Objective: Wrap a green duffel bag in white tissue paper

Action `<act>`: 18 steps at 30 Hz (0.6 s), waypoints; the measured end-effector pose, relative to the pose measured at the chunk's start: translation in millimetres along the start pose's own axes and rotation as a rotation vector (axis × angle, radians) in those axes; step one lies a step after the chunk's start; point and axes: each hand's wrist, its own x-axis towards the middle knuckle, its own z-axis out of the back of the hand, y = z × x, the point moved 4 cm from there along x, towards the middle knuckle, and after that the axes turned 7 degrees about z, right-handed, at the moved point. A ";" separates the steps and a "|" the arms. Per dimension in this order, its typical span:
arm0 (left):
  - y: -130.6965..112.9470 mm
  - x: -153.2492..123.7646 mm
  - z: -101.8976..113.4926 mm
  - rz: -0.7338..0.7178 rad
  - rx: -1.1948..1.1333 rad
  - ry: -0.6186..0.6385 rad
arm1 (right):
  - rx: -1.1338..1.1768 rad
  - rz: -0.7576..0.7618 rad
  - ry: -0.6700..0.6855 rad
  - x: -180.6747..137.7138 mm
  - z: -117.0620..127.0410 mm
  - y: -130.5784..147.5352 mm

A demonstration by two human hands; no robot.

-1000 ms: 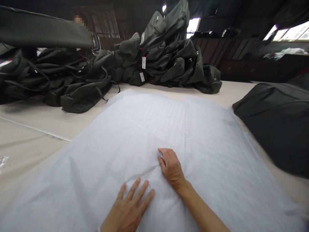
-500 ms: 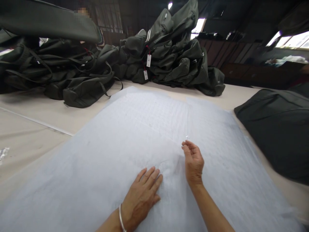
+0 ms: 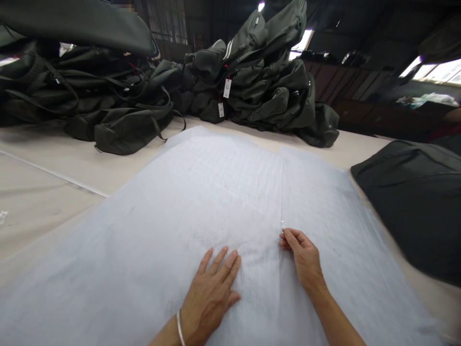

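Thin white paper sheets (image 3: 223, 192): spread flat on bench (image 3: 46, 192), centre foreground.
Left hand (image 3: 212, 290): open, palm down, pressed flat on the paper.
Right hand (image 3: 305, 257): fingertips pinched on a sheet edge, near the left.
Dark bags (image 3: 252, 81): heaped along far side.
Single bag (image 3: 414, 202): at right.

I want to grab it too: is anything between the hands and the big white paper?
Nothing visible. The left hand lies flat on the thin white paper sheet, and the right hand pinches it. The dark green fabric bag lies off to the right.
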 end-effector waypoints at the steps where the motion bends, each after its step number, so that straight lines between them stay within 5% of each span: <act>1: -0.3 0.2 0.3 0.007 0.003 0.003 | 0.020 -0.001 -0.008 0.4 -0.3 -3.0; 9: -1.7 2.6 5.2 0.027 -0.025 0.051 | 0.202 -0.045 0.003 5.8 4.7 -9.4; 18: 0.0 2.1 1.4 0.012 -0.055 0.027 | 0.070 -0.079 0.104 11.0 1.6 -0.7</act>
